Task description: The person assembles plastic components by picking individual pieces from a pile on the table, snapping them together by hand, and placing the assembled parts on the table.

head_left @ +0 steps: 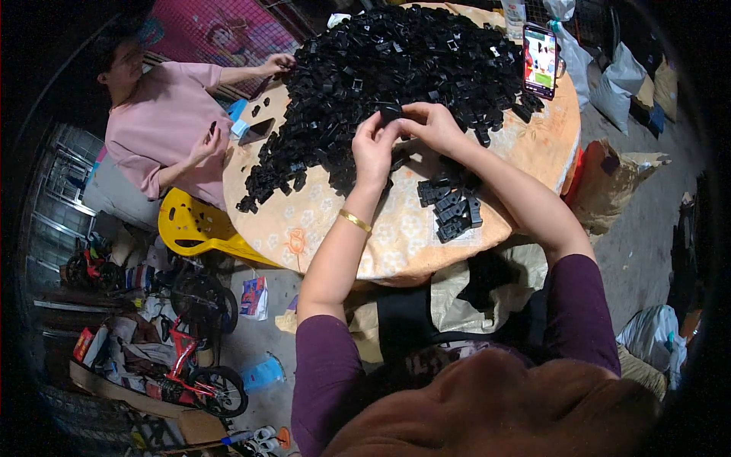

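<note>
My left hand point(371, 145) and my right hand point(434, 126) meet over the near edge of a big heap of small black plastic parts point(388, 61). Between their fingertips they pinch one black plastic part point(391, 112); its exact kind is too small to tell. A gold bracelet point(355, 221) circles my left wrist. Below my right forearm lies a separate small group of black plastic parts point(454, 209), close to the table's near edge. Under it all is a round table with a flowered, peach-coloured cloth point(327, 236).
A lit phone point(539, 62) stands upright at the table's right. Across to the left, a person in pink point(171, 122) reaches one hand to the heap, beside a yellow chair point(190, 225). White sacks point(618, 84) stand right; a red bicycle point(186, 354) is lower left.
</note>
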The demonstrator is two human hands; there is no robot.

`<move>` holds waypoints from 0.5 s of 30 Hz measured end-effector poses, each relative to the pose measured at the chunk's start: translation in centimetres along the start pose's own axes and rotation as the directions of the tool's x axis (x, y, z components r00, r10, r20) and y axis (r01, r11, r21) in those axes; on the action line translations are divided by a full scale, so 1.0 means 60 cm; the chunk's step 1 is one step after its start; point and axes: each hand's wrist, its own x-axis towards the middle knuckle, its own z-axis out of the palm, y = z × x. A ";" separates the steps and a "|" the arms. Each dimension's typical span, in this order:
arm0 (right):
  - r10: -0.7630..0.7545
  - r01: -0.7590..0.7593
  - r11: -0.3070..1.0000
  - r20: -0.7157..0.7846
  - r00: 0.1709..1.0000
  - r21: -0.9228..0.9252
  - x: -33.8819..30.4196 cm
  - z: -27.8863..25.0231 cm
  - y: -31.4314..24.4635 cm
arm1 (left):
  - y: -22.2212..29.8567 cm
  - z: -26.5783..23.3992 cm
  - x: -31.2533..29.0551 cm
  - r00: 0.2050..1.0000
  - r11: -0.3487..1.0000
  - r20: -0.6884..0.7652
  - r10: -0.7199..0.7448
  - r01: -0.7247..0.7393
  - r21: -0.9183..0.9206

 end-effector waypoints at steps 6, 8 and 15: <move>0.074 -0.085 0.991 0.105 0.992 0.104 -0.003 -0.014 -0.022 | 0.010 -0.021 0.010 0.988 0.988 0.137 -0.070 0.088 -0.128; 0.063 -0.098 0.979 0.192 0.979 0.180 0.002 -0.022 -0.026 | 0.009 -0.028 0.014 0.975 0.973 0.210 -0.076 0.118 -0.197; 0.100 -0.141 0.964 0.185 0.978 0.224 -0.001 -0.020 -0.024 | 0.018 -0.025 0.009 0.964 0.909 0.166 -0.209 0.254 -0.331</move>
